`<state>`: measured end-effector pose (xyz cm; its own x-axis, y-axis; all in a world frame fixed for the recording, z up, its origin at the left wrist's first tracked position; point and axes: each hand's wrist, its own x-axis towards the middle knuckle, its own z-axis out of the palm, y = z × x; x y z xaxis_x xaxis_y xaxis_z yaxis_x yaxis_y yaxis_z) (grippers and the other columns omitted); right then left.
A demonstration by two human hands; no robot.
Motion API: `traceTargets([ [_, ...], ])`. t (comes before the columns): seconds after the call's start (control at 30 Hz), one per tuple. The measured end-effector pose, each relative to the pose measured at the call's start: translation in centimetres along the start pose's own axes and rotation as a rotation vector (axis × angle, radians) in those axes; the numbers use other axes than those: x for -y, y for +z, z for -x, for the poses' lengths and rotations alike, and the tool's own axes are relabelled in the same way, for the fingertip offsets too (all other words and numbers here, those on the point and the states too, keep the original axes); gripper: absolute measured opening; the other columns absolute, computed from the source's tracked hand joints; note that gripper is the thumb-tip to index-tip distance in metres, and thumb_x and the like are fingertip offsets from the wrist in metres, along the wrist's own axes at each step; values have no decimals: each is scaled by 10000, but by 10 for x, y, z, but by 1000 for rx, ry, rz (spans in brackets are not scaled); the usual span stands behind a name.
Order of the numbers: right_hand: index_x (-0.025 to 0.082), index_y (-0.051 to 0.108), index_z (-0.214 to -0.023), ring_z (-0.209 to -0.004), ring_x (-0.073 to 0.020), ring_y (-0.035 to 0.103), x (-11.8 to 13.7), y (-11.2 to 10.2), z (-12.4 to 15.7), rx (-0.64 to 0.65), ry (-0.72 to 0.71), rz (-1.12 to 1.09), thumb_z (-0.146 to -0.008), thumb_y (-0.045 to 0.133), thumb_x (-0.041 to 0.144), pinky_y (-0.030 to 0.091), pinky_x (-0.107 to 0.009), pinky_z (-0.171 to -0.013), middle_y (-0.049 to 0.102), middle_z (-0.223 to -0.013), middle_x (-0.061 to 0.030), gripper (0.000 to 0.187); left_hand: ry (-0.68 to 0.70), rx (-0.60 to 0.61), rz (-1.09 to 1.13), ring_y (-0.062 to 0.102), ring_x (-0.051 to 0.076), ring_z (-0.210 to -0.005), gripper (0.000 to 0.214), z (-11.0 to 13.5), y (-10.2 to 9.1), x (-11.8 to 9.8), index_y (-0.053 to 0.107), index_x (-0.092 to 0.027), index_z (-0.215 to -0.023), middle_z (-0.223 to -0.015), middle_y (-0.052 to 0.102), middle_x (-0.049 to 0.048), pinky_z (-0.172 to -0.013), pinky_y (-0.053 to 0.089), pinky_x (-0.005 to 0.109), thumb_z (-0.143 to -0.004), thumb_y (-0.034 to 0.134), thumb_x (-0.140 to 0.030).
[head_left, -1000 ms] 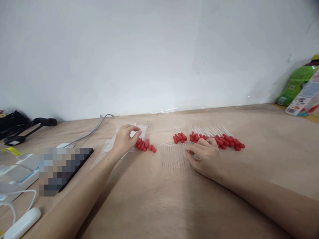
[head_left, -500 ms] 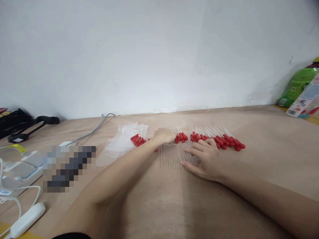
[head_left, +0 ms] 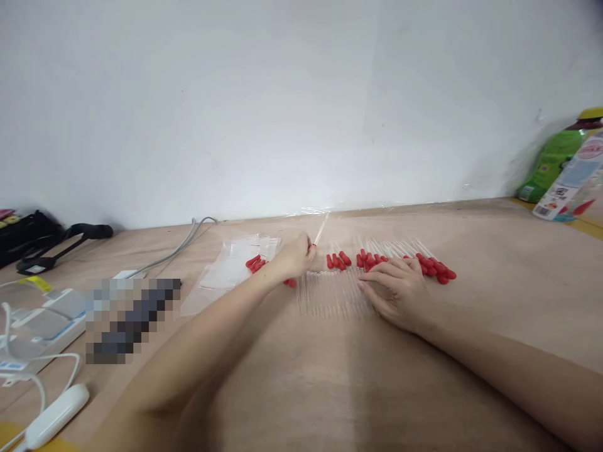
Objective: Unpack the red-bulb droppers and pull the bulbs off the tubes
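My left hand (head_left: 299, 254) is closed around the bulb end of a dropper, whose clear glass stem (head_left: 321, 230) points up and to the right. Below it, clear glass tubes (head_left: 330, 295) lie side by side in a row. At the right end of this row, my right hand (head_left: 396, 289) pinches the top of a glass tube between thumb and forefinger. Beyond both hands lie droppers with red rubber bulbs (head_left: 335, 260), stems facing the wall. More red-bulbed droppers (head_left: 436, 269) are heaped at the right. Loose red bulbs (head_left: 254, 263) sit by my left wrist, partly hidden.
Clear plastic bags (head_left: 221, 270) lie left of the bulbs. A power strip (head_left: 70, 320) with white cables and a black strap-like object (head_left: 70, 242) are at the left. At the right back stand a green bottle (head_left: 546, 163) and a white printed pack (head_left: 568, 182).
My left hand has lifted and turned slightly left, and a dropper's stem now shows above it. My right hand has shifted right along the tubes, thumb and forefinger drawn together.
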<state>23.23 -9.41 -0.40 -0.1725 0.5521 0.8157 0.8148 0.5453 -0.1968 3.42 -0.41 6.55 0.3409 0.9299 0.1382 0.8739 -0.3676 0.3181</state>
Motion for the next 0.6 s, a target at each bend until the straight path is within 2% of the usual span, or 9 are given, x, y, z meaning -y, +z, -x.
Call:
traceTargets([
  [0.07, 231, 639, -887, -773, -160, 550, -3, -2, 0, -28, 43, 4, -788, 548, 288, 318, -347, -754, 624, -827, -20, 145, 167, -81, 5, 570, 172, -707, 204, 20, 0, 9, 500, -167, -947, -789, 605, 48, -631, 426, 280, -865, 364, -295],
  [0.17, 194, 553, -1094, -926, -218, 533, -3, -4, 1, -78, 94, 5, -772, 561, 340, 361, -371, -795, 574, -1007, -92, 354, 414, -255, 19, 562, 170, -825, 171, 44, 11, 25, 485, -167, -1000, -912, 593, 65, -710, 445, 296, -878, 400, -252],
  [0.27, 194, 477, -1205, -1000, -248, 507, -2, -5, 2, -33, 41, 15, -759, 569, 393, 375, -393, -819, 539, -1111, -116, 497, 546, -387, 36, 549, 160, -850, 146, 56, 28, 36, 534, -177, -964, -912, 580, 59, -748, 452, 299, -879, 426, -224],
  [0.4, 262, 552, -1134, -998, -222, 516, 1, -3, 2, 99, -102, 29, -788, 551, 376, 342, -395, -848, 589, -1114, -53, 364, 621, -437, 44, 534, 156, -812, 122, 60, 43, 36, 566, -171, -900, -872, 568, 58, -735, 450, 301, -863, 460, -222],
  [0.6, 268, 635, -968, -994, -187, 519, 3, 3, 0, 141, -154, 18, -810, 549, 350, 290, -393, -887, 642, -1044, 0, 198, 676, -448, 55, 527, 165, -830, 92, 61, 47, 26, 579, -186, -885, -881, 607, 43, -761, 405, 316, -830, 521, -232],
])
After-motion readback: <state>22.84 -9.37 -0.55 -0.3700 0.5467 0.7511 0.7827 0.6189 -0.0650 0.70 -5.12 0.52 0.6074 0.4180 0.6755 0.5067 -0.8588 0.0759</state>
